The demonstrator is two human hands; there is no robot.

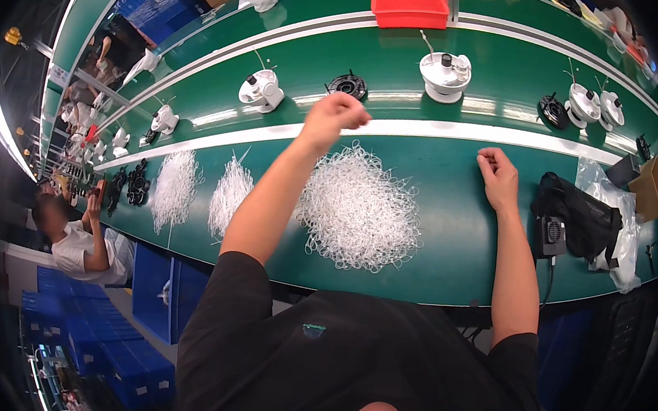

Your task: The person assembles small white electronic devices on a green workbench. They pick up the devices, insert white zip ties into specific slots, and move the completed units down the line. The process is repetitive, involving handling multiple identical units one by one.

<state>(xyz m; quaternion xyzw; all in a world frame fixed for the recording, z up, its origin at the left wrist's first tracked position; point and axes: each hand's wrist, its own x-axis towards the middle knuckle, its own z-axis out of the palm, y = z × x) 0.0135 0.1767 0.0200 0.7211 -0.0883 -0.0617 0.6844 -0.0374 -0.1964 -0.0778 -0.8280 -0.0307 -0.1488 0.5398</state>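
Observation:
My left hand (337, 123) reaches out over the white front edge of the conveyor, its fingers pinched together. Whether anything small is between them I cannot make out. Just beyond it on the green belt lies a black round part (348, 86) with prongs, partly hidden by the hand. Below my left forearm a large heap of white looped ties (363, 208) covers the middle of the green tabletop (449, 253). My right hand (499, 179) is held curled over the table to the right of the heap, with nothing visible in its fingers.
Smaller piles of white ties (176, 189) and black parts (138, 183) lie left. White bowl-shaped units (444, 79) with upright wires stand along the belt (316, 73). A red tray (410, 11) sits behind. A black bag (576, 213) is at right. A seated person (89, 252) works far left.

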